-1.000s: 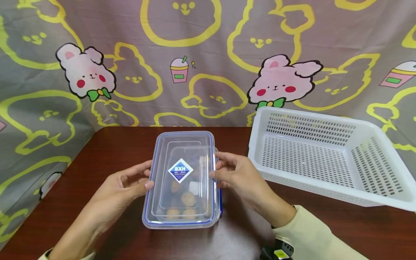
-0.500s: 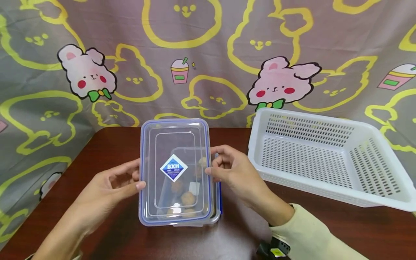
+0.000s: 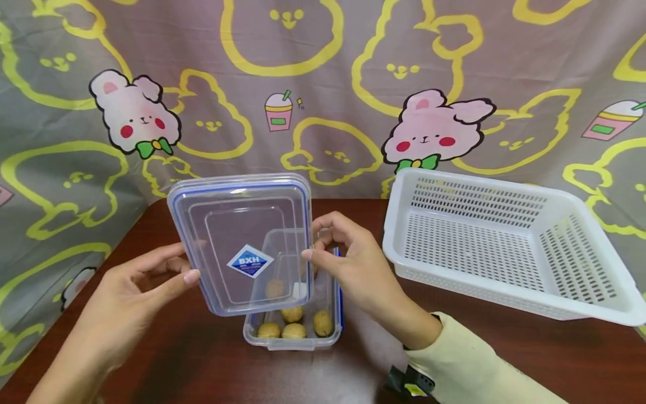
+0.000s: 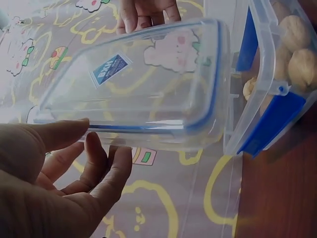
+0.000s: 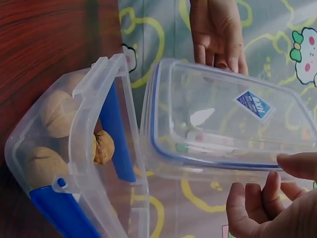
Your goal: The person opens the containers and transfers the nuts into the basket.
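Note:
A clear lid with a blue seal and a diamond-shaped BXH label is raised and tilted over a clear plastic food container. My left hand pinches the lid's left edge between thumb and fingers. On the opposite edge, my right hand pinches it too. Several walnuts lie in the container, some seen only through the lid. A small white piece also shows through it. Blue latches hang outward from the container's sides in the left wrist view.
To the right on the dark wooden table stands a white perforated basket. Behind the table hangs a cartoon-printed cloth. A dark device with a yellow mark is by the right sleeve.
Both hands have lifted the lid off the container and moved it up and left, tipping its far edge upward. The walnuts at the container's near end are now uncovered.

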`<control>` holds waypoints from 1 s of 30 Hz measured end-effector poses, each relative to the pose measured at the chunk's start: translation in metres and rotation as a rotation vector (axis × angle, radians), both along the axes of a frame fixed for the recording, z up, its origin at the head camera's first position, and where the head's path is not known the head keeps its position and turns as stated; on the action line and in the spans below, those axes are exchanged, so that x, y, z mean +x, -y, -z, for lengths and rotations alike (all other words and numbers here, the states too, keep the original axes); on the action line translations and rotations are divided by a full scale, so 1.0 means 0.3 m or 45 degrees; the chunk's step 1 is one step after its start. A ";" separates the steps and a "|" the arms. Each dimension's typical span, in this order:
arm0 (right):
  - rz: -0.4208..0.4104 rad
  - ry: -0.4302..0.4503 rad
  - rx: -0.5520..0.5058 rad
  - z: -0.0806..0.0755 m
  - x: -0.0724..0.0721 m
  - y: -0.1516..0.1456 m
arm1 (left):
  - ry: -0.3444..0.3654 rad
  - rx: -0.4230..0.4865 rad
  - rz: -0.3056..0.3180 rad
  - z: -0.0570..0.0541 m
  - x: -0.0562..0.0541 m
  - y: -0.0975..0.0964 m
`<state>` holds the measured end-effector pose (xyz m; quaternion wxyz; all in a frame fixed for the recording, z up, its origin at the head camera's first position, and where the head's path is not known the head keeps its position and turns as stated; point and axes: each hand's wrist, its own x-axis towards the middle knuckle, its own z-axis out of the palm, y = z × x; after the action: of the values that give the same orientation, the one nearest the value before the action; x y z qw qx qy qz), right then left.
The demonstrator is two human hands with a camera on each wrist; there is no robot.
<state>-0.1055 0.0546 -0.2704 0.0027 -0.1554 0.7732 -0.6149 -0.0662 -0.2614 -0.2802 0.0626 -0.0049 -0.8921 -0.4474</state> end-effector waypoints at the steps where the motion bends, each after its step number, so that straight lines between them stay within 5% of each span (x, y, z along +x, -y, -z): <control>1: 0.001 -0.008 -0.006 -0.002 0.001 0.005 | -0.003 -0.007 -0.015 -0.004 0.003 0.006; 10: -0.016 -0.055 -0.159 0.013 0.001 0.060 | -0.081 -0.091 -0.128 0.003 0.019 0.053; 20: 0.074 -0.039 -0.301 0.077 -0.010 0.153 | -0.017 -0.074 -0.192 0.057 0.028 0.100; 30: 0.098 0.034 -0.390 0.134 -0.009 0.202 | 0.028 -0.033 -0.105 0.113 0.020 0.131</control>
<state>-0.1084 -0.0061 -0.3106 -0.0343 -0.1159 0.6756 -0.7273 -0.0601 -0.3007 -0.3140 0.0714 0.0361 -0.8979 -0.4328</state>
